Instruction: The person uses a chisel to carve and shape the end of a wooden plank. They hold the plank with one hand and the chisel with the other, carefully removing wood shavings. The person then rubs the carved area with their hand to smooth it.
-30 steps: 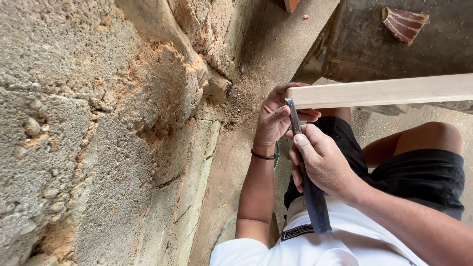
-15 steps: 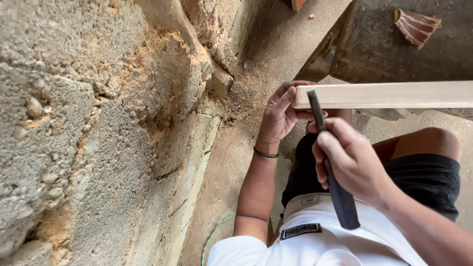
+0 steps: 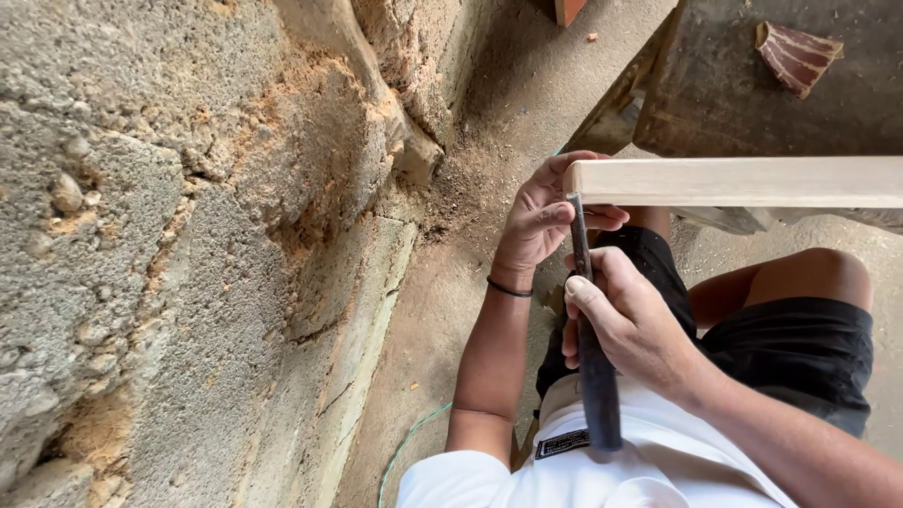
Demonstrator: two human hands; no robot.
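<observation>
Wooden bar: pale, squared, lying level above the knees, end near the rough wall. Looks stiff and light, likely smooth-faced. Best gripped close to the worked end. Left hand fingers curled round that end. Right hand wrapped tight on dark file, tip touching bar's end.

**Plank, tool and hands beside the wall**

The rough stone wall fills the nine o'clock side. At three o'clock a wooden plank runs in from the edge. The left hand wraps its end at centre. Just below, toward five o'clock, the right hand grips a chisel whose tip touches the plank's end. A broken tile lies at one o'clock, behind the plank.
</observation>
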